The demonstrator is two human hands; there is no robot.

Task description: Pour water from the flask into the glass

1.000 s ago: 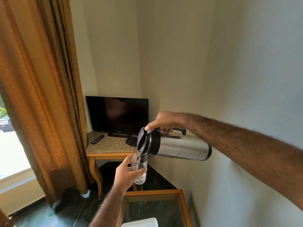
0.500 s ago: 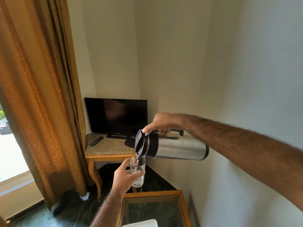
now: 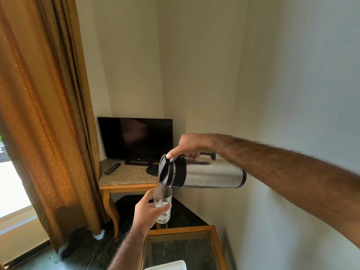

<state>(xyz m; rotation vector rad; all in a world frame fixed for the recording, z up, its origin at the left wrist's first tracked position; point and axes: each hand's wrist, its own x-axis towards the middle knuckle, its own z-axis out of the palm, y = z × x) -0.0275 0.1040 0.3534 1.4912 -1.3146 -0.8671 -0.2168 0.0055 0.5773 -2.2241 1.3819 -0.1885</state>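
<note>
Right grip (image 3: 187,146) wraps the handle of the flask (image 3: 206,173), tipped level over the glass (image 3: 162,205) that my left grip (image 3: 148,212) holds midair; water streams in, about half full, filling left to finish.

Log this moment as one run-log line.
phase: pouring | right hand: tips steel flask with black lid | left hand: holds clear glass beneath spout | glass: partly filled

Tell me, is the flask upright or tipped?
Tipped. The flask lies nearly level in the right hand, lid end over the glass.
</note>
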